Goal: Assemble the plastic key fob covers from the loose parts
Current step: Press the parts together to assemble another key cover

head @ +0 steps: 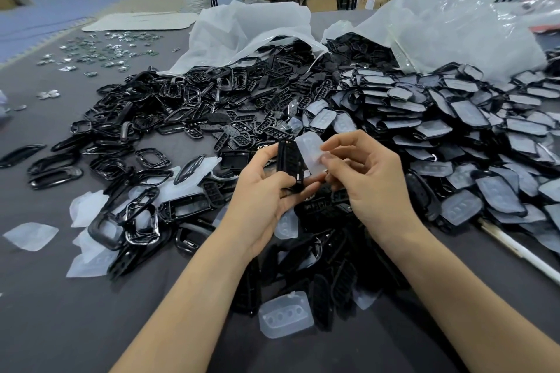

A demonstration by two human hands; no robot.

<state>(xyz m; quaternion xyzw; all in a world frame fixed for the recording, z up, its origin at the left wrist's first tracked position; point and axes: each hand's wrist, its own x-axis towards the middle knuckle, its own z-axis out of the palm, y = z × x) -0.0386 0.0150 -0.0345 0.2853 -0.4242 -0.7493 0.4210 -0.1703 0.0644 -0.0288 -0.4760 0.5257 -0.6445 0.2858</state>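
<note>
Up close, our left hand (266,188) gripped a black shell (289,165), likely stiff, by its edges; our right hand (363,179) pinched a clear pad (309,151), probably soft and light, by its lower end, beside the shell. Beyond, loose parts (230,106) lay heaped before two plastic sacks (242,30).

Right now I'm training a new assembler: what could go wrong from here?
The clear button pad is pinched only near its edge by the right hand, so it may flex and seat crooked in the black frame that the left hand grips. If either slips, it could vanish into the loose pile below.
</note>
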